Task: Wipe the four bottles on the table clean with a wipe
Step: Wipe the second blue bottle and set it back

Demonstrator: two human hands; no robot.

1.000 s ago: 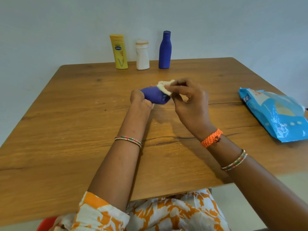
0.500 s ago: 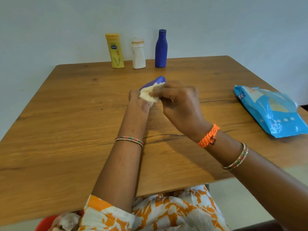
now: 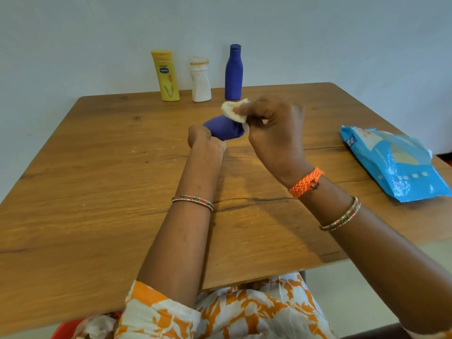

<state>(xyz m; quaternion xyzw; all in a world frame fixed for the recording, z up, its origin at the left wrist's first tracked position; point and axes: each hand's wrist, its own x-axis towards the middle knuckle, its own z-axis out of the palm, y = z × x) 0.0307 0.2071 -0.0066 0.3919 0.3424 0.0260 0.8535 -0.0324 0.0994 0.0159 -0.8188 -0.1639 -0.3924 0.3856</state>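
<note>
Two hands at work mid-table: the left hand (image 3: 206,140) grips a small blue bottle (image 3: 223,128) lying tilted above the wooden table (image 3: 97,192), while the right hand (image 3: 274,133) pinches a crumpled white wipe (image 3: 233,111) against its far end. Three more bottles (image 3: 200,80) stand upright along the far edge.

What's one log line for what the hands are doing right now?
left hand: grips blue bottle | right hand: pinches wipe on it | yellow bottle, white bottle, tall blue bottle: upright at far edge
</note>
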